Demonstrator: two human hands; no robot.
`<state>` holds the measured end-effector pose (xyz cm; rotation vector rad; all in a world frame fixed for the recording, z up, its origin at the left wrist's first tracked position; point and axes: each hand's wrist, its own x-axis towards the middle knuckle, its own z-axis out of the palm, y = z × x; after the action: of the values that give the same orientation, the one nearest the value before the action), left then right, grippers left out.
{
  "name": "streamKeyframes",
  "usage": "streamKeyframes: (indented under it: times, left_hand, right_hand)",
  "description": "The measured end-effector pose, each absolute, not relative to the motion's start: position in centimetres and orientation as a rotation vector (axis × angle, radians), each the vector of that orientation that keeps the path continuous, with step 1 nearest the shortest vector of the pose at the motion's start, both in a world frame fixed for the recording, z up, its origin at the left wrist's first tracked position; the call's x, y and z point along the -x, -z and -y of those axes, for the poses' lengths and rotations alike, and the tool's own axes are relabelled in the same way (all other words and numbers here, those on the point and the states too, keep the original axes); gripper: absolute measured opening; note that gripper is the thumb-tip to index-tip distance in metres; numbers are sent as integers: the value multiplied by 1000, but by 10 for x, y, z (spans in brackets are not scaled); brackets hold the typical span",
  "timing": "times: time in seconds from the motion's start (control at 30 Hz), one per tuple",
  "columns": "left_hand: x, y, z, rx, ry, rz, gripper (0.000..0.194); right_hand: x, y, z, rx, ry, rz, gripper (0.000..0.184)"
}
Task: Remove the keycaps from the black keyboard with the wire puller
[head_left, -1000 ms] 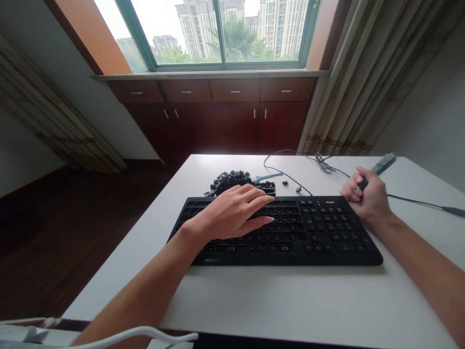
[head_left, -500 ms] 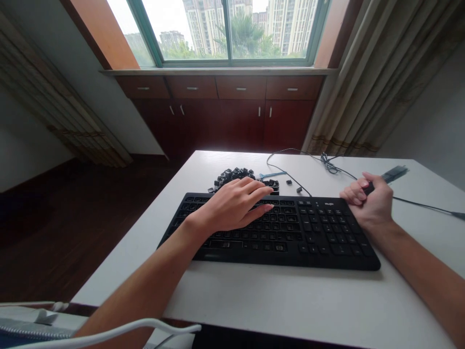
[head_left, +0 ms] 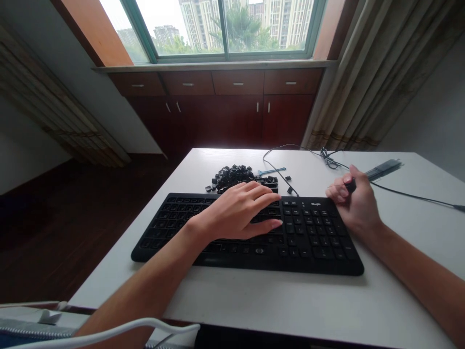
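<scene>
A black keyboard [head_left: 319, 232] lies on the white table, its left and middle key wells bare of caps, while the number pad at the right still has its keys. Across its middle rests my left hand [head_left: 241, 211], palm down with fingers stretched out; the keys beneath are hidden. My right hand [head_left: 358, 201] is closed in a fist at the keyboard's upper right corner. From that fist a flat grey brush [head_left: 385, 169] with a dark handle sticks out to the upper right. Behind the keyboard sits a heap of black keycaps [head_left: 232, 177].
A thin blue tool [head_left: 272, 171] lies beside the heap, with two loose black pieces near it. The keyboard's black cable [head_left: 329, 157] runs over the back of the white table [head_left: 283, 305]. A white cord [head_left: 145, 322] crosses the near left edge.
The keyboard has slid left and turned slightly under my left hand, which stays spread on it. My right fist, brush still in it, has come left along with the keyboard's right end.
</scene>
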<state>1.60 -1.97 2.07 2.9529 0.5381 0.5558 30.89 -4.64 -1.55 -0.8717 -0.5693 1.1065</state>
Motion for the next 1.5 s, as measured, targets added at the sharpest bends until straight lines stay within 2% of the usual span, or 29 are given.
streamKeyframes:
  times: [0.13,0.23,0.6,0.83,1.0,1.27,1.5]
  left_hand:
    - [-18,-28,31,-2899,-456,-423,100]
    - [-20,-29,37,-2908,-378,-397,118]
    - [-29,-23,41,-2904,-294,-485,124]
    - [-26,-20,41,-2890,-335,-552,129]
    - [-28,-16,39,-2869,-389,-638,119]
    - [-33,-12,41,-2905,-445,-754,76]
    - [-35,-9,44,-2913,-462,-720,62]
  right_hand:
    - [-305,10,49,899,-1123,563,35]
    - [-301,8,52,917,-1111,544,33]
    - [-304,10,45,859,-1115,488,32]
    - [-294,3,53,1040,-898,739,41]
    - [-285,-8,65,1169,-839,943,44]
    - [-274,-12,75,1295,-890,1141,44]
    - [-273,-9,74,1305,-911,1215,40]
